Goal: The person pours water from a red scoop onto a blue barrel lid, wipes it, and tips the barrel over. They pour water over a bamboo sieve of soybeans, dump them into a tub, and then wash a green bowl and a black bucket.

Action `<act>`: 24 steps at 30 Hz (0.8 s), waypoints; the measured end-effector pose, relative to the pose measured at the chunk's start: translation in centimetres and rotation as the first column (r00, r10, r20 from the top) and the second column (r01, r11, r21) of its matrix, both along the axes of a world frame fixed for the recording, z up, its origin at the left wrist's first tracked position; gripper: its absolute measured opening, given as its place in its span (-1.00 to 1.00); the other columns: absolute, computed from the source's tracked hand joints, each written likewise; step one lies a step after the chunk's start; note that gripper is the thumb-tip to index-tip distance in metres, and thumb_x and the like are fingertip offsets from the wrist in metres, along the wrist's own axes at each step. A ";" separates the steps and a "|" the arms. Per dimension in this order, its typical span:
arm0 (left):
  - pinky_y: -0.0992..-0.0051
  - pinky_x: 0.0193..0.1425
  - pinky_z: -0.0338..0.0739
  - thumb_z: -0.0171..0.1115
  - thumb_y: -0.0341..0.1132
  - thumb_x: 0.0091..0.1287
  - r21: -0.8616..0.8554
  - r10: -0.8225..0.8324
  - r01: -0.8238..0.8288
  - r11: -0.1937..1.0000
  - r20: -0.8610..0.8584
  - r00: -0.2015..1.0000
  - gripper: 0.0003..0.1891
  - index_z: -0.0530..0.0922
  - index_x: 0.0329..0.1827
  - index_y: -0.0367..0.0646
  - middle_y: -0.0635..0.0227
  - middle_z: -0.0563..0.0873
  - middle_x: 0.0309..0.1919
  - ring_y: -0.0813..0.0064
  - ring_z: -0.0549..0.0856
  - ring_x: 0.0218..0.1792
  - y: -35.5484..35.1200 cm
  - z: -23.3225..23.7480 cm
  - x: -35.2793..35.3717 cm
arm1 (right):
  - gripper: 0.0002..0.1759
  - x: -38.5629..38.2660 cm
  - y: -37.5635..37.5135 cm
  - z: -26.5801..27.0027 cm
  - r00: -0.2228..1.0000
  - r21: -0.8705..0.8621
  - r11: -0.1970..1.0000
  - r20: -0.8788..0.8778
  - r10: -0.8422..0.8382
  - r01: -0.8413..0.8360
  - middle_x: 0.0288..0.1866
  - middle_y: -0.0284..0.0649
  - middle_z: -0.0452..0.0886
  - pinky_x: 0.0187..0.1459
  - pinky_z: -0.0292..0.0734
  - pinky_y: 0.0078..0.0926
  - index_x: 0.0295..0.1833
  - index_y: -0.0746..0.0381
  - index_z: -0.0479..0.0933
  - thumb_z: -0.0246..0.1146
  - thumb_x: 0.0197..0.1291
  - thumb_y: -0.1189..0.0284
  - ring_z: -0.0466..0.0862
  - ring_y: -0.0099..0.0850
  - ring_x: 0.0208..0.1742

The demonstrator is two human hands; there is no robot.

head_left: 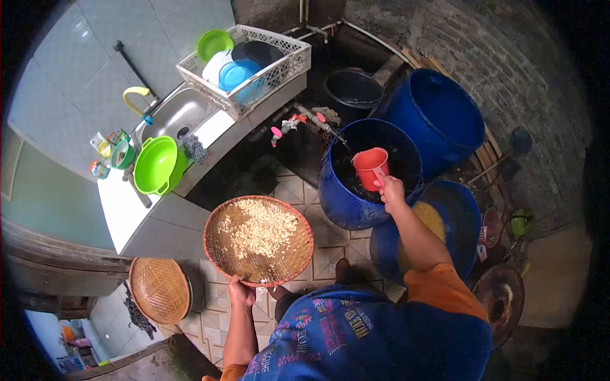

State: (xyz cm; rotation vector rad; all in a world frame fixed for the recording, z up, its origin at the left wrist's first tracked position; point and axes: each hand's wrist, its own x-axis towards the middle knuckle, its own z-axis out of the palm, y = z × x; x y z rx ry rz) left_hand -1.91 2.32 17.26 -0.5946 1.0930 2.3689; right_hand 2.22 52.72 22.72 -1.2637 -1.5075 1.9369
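Blue shirt (381, 324) with orange sleeves, seen from the wearer's own head; its front carries printed lettering, where fragments such as "ENCANA" and "ELAYAN" seem readable (the rest is too skewed to make out). The right hand (391, 190) grips the handle of a red plastic dipper (370, 166) over the mouth of a round blue barrel (346, 206). The dipper's handle points near and right, toward the wearer, and its cup points far and left; whether it holds water cannot be told. The left hand (241, 292) grips the near rim of a shallow basket (260, 270), round, so with no long axis, its open side facing up. The basket is tightly woven, brown, with an orange-red edge, and pale yellow kernels (264, 228) lie loosely spread across its middle and far part. Below is a patterned tile floor (327, 238). To the left, a glossy green plastic bowl (155, 165) tilts on a white surface (114, 216) beside a steel sink (175, 117); at the far end stands a white lattice crate (286, 73) of bowls.
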 end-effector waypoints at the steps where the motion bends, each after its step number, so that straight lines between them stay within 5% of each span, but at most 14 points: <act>1: 0.01 0.30 0.44 0.08 -0.33 0.00 -0.001 -0.008 0.008 1.000 0.001 1.000 -0.37 0.37 0.25 -0.22 0.15 0.61 0.06 0.05 0.59 0.11 0.0 0.6 0.2 | -0.68 0.0 1.5 -1.9 0.998 0.026 0.999 0.048 0.041 -0.042 -0.41 -0.27 0.64 -0.76 0.10 -0.62 -0.14 0.25 0.58 0.19 0.32 0.19 0.40 -0.62 -0.66; 3: 0.01 0.32 0.41 0.09 -0.32 0.00 -0.047 -0.002 0.002 0.999 0.009 1.000 -0.38 0.38 0.24 -0.23 0.14 0.60 0.08 0.06 0.58 0.14 0.0 1.9 0.6 | -0.69 -0.6 3.4 -5.3 0.979 0.178 0.981 0.199 0.036 -0.072 -0.36 -0.20 0.66 -0.57 0.43 -0.40 -0.08 0.21 0.60 0.16 0.33 0.19 0.56 -0.41 -0.53; 4: 0.00 0.33 0.40 0.09 -0.32 0.00 -0.002 0.006 -0.006 1.000 0.048 0.999 -0.38 0.38 0.25 -0.24 0.14 0.59 0.11 0.06 0.57 0.15 -0.3 1.9 0.7 | -0.63 -0.9 5.0 -9.5 0.937 0.657 0.723 0.348 -0.036 -0.216 -0.10 -0.07 0.66 -0.10 0.54 -0.12 0.10 0.16 0.57 0.15 0.33 0.16 0.65 -0.12 -0.14; 5: -0.01 0.35 0.38 0.09 -0.32 0.01 0.047 0.012 -0.016 0.999 0.084 0.996 -0.37 0.39 0.25 -0.26 0.14 0.58 0.13 0.05 0.55 0.17 0.2 3.0 0.5 | -0.63 -1.4 2.8 -7.3 0.939 0.649 0.727 0.344 -0.015 -0.226 -0.10 -0.07 0.66 -0.10 0.54 -0.12 0.10 0.16 0.57 0.15 0.33 0.16 0.65 -0.12 -0.14; 7: -0.02 0.36 0.35 0.10 -0.32 0.01 0.030 0.004 -0.004 1.000 0.020 1.000 -0.36 0.39 0.27 -0.28 0.11 0.57 0.16 0.02 0.55 0.17 0.8 5.1 1.3 | -0.51 -1.2 -1.6 -2.5 0.882 0.913 0.280 0.374 -0.287 -0.297 0.13 -0.05 0.56 0.17 0.39 -0.12 0.25 0.21 0.44 0.16 0.31 0.17 0.55 -0.03 0.11; 10: -0.03 0.34 0.38 0.14 -0.36 0.00 0.108 0.005 0.001 0.994 -0.051 0.999 -0.36 0.38 0.26 -0.32 0.06 0.59 0.11 0.00 0.56 0.16 1.2 7.8 2.0 | -0.20 -1.9 -4.5 -4.0 0.785 0.476 0.626 0.339 0.518 -0.618 0.44 0.09 0.29 0.31 0.31 -0.12 0.43 0.31 0.25 0.19 0.28 -0.04 0.31 0.03 0.42; 11: -0.03 0.34 0.38 0.14 -0.36 0.00 0.110 0.015 -0.010 0.994 -0.046 0.999 -0.36 0.38 0.26 -0.32 0.06 0.59 0.11 0.00 0.56 0.16 1.2 8.2 2.0 | -0.10 -1.5 -7.7 0.0 0.785 -0.071 0.789 0.084 0.614 -0.610 0.52 0.02 0.19 0.33 0.25 -0.02 0.51 0.24 0.11 0.17 0.27 -0.11 0.26 -0.06 0.47; 13: -0.02 0.32 0.41 0.14 -0.36 0.03 0.133 -0.063 0.069 0.989 -0.050 0.997 -0.37 0.37 0.25 -0.37 0.04 0.59 0.10 0.00 0.58 0.13 1.2 8.6 1.8 | -0.13 -2.4 -8.2 -2.7 0.697 -0.484 0.584 -0.078 0.713 -0.652 0.48 -0.11 0.26 0.33 0.26 -0.06 0.54 0.18 0.08 0.12 0.31 -0.12 0.31 -0.20 0.43; 16: 0.01 0.30 0.44 0.14 -0.32 0.09 0.063 -0.136 0.139 0.988 -0.063 0.989 -0.38 0.36 0.27 -0.37 0.00 0.59 0.11 0.01 0.60 0.11 2.7 7.8 1.4 | -0.33 -3.1 -9.6 -3.7 0.750 -0.387 0.643 -0.313 0.583 -0.661 0.18 -0.17 0.55 0.26 0.39 -0.23 0.36 0.19 0.35 0.13 0.35 -0.05 0.52 -0.32 0.21; 18: 0.03 0.33 0.41 0.12 -0.29 0.13 -0.108 -0.217 0.211 0.971 -0.043 0.975 -0.37 0.34 0.31 -0.36 0.00 0.56 0.16 0.00 0.58 0.14 2.8 6.8 0.3 | -0.49 -2.8 -10.0 -4.5 0.864 -0.198 0.842 -0.158 0.478 -0.502 0.20 -0.15 0.56 0.20 0.40 -0.34 0.32 0.25 0.38 0.06 0.43 0.15 0.55 -0.32 0.15; 19: 0.03 0.33 0.41 0.12 -0.29 0.13 -0.101 -0.222 0.217 0.971 -0.036 0.974 -0.37 0.34 0.31 -0.36 0.00 0.56 0.16 0.00 0.58 0.14 1.4 5.8 -1.4 | -0.49 -2.3 -11.7 -3.3 0.868 -0.197 0.846 -0.148 0.474 -0.496 0.20 -0.15 0.56 0.20 0.40 -0.34 0.32 0.25 0.38 0.06 0.43 0.15 0.55 -0.32 0.15; 21: 0.04 0.35 0.41 0.09 -0.30 0.16 0.142 -0.267 0.247 0.958 0.140 0.954 -0.37 0.31 0.33 -0.38 0.04 0.56 0.19 0.00 0.55 0.19 -2.7 3.4 -4.8 | -0.60 -1.4 -17.4 1.6 0.781 0.172 0.786 0.357 0.513 -0.594 0.09 -0.11 0.62 0.13 0.44 -0.33 0.19 0.33 0.45 0.02 0.46 0.26 0.58 -0.31 0.08; 22: 0.05 0.37 0.40 0.07 -0.30 0.17 0.167 -0.289 0.272 0.948 0.084 0.954 -0.37 0.29 0.36 -0.33 0.08 0.55 0.20 0.01 0.52 0.22 -3.7 2.1 -5.5 | -0.63 -0.8 -18.1 0.5 0.790 0.275 0.743 0.290 0.541 -0.610 0.01 -0.08 0.66 0.04 0.53 -0.37 0.12 0.38 0.47 0.00 0.46 0.29 0.65 -0.32 -0.06; 24: 0.03 0.37 0.39 0.07 -0.30 0.16 0.123 -0.283 0.273 0.954 0.078 0.956 -0.36 0.27 0.37 -0.30 0.07 0.54 0.21 0.01 0.52 0.21 -3.0 2.4 -6.6 | -0.62 -1.4 -15.4 0.1 0.877 0.032 0.881 0.118 0.465 -0.471 -0.01 -0.09 0.66 -0.03 0.57 -0.39 0.12 0.39 0.47 0.01 0.46 0.30 0.66 -0.34 -0.15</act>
